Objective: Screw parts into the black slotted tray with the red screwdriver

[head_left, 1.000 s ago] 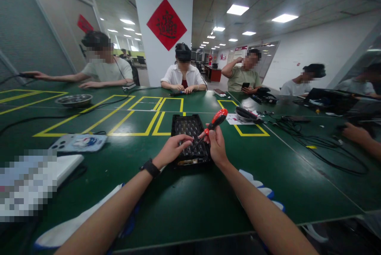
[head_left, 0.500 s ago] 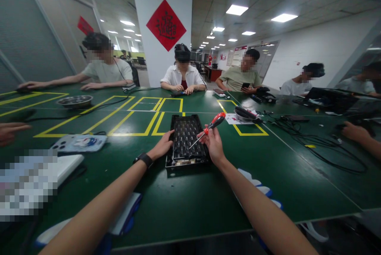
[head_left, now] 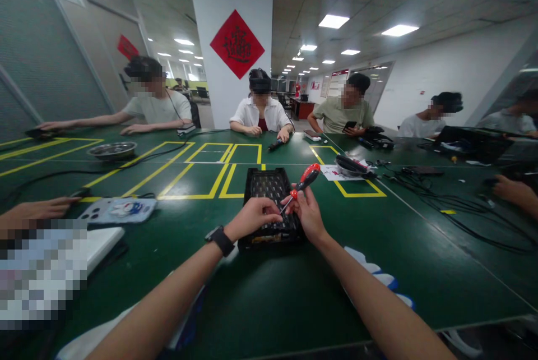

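Observation:
A red and black screwdriver (head_left: 306, 179) is gripped in my right hand (head_left: 310, 215), its handle tilted up to the right and its metal shaft slanting down to the left. My left hand (head_left: 257, 217) has its fingertips pinched at the lower end of the shaft; what they hold, if anything, is too small to tell. Below both hands lies a black rectangular case (head_left: 269, 239) with a patterned inner surface, flat on the green table (head_left: 273, 298). My hands cover part of its middle.
To the left are a phone in a pale case (head_left: 120, 210), a white box-like object (head_left: 103, 245) and a metal bowl (head_left: 112, 151). White-and-blue gloves (head_left: 380, 278) lie beneath my forearms. Black cables (head_left: 454, 214) spread at right. Several people sit around the table.
My left hand has left the case's left edge and moved right over it to the screwdriver's tip. The screwdriver has shifted slightly. Across the table, a person's hand has moved a dark object.

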Action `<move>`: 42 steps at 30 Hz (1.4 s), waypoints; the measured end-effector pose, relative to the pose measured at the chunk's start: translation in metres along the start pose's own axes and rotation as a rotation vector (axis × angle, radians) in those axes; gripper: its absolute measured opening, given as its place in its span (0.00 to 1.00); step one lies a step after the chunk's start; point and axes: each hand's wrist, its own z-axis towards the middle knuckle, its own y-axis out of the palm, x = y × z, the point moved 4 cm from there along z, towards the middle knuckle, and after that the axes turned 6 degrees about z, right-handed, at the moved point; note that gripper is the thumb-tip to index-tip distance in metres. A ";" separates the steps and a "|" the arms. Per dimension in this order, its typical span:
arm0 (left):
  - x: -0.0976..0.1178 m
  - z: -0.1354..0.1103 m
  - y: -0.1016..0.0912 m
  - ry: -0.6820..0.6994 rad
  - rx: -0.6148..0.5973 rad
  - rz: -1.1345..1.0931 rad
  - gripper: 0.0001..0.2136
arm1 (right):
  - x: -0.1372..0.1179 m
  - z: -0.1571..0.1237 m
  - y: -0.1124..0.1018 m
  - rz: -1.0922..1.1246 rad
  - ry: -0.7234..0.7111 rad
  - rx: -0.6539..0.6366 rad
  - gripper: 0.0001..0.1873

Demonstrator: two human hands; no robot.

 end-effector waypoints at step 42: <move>-0.019 -0.009 0.018 -0.082 0.068 -0.247 0.15 | 0.000 -0.005 0.012 -0.074 -0.052 -0.102 0.16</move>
